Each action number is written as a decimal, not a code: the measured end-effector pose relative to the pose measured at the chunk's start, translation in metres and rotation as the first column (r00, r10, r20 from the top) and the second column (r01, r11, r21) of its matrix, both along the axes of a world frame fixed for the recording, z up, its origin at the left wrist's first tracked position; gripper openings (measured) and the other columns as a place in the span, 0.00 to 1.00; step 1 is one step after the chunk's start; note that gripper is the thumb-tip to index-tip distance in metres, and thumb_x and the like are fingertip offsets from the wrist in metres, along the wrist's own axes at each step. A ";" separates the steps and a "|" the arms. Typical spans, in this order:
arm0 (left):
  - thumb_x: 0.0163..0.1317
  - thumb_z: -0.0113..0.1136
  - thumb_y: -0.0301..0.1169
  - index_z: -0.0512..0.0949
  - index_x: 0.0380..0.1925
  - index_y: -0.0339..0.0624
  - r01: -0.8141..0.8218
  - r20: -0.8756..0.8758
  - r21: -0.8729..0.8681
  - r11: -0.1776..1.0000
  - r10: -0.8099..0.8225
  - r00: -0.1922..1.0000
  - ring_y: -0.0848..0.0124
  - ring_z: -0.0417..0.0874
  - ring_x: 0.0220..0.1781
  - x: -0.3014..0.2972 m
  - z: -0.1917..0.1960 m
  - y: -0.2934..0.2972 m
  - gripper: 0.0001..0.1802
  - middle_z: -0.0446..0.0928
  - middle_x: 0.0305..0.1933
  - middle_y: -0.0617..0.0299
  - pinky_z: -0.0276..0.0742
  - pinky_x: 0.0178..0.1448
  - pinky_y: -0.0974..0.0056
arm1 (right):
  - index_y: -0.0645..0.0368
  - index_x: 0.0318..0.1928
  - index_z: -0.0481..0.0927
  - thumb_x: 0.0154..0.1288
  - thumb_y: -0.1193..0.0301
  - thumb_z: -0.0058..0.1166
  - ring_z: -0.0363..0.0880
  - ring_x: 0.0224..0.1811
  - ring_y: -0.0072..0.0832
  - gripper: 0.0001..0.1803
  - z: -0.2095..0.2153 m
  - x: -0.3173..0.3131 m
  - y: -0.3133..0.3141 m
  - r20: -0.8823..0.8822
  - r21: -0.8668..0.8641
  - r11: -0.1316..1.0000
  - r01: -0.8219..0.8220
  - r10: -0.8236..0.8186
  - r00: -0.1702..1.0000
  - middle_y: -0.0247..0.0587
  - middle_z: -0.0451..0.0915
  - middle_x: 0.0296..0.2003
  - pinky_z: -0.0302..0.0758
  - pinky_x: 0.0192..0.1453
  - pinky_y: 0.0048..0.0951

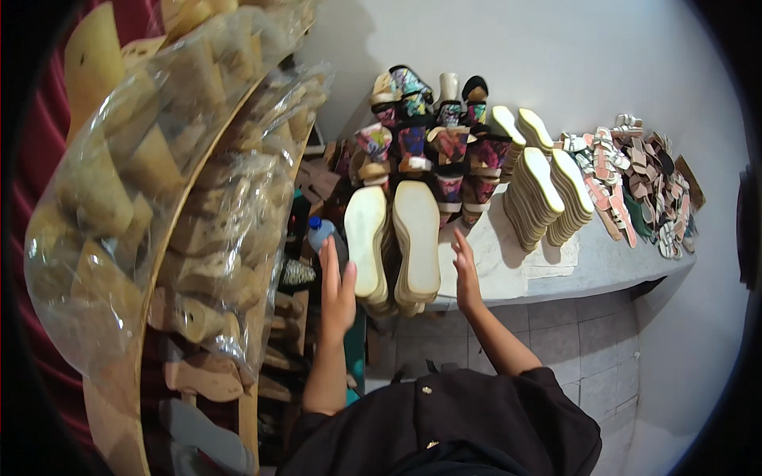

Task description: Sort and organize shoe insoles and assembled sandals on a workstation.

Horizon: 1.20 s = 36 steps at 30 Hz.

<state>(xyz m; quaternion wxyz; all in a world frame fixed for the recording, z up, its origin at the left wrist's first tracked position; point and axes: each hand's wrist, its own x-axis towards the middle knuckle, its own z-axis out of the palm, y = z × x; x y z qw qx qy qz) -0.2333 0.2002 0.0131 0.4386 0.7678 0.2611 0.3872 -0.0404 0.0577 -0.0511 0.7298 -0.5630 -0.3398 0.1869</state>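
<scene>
Two tall stacks of pale shoe soles stand side by side at the table's near edge: a left stack (pixel 365 238) and a right stack (pixel 417 238). My left hand (pixel 336 293) is upright just left of them, fingers stretched out and holding nothing. Whether its thumb touches the left stack I cannot tell. To the right of the stacks my right hand (pixel 467 278) is open too, palm turned inward, with a gap between it and the soles. Behind the stacks sit several colourful patterned shoes (pixel 411 143).
Further sole stacks (pixel 540 190) and a heap of sandals and straps (pixel 635 182) lie along the grey table (pixel 619 266). On my left rises a wooden rack (pixel 186 198) with plastic-wrapped shoe lasts (pixel 103 182). A blue-capped bottle (pixel 320 228) stands beside my left hand.
</scene>
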 end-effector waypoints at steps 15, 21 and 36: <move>0.52 0.55 0.37 0.70 0.46 0.30 0.080 0.307 0.314 0.946 -0.181 0.934 0.54 0.69 0.55 0.039 0.057 -0.121 0.24 0.69 0.51 0.46 0.62 0.60 0.56 | 0.61 0.42 0.77 0.49 0.73 0.56 0.72 0.50 0.42 0.16 0.037 0.031 -0.187 0.563 -0.025 0.790 0.613 -0.495 0.662 0.49 0.74 0.47 0.67 0.55 0.36; 0.52 0.55 0.37 0.70 0.41 0.32 0.085 0.556 0.368 0.926 -0.292 0.778 0.56 0.70 0.49 0.113 0.049 -0.179 0.20 0.69 0.45 0.48 0.65 0.57 0.55 | 0.62 0.41 0.77 0.50 0.72 0.55 0.72 0.49 0.42 0.16 0.035 0.061 -0.274 0.588 -0.014 0.673 0.739 -0.593 0.551 0.50 0.74 0.45 0.69 0.54 0.35; 0.47 0.59 0.23 0.73 0.40 0.36 0.651 0.145 0.298 0.699 -0.707 0.692 0.57 0.74 0.43 0.324 -0.055 -0.383 0.17 0.74 0.41 0.51 0.70 0.49 0.60 | 0.62 0.40 0.77 0.48 0.73 0.54 0.71 0.48 0.39 0.15 0.025 0.126 -0.472 0.598 -0.081 0.412 0.908 -0.708 0.375 0.48 0.74 0.44 0.67 0.54 0.35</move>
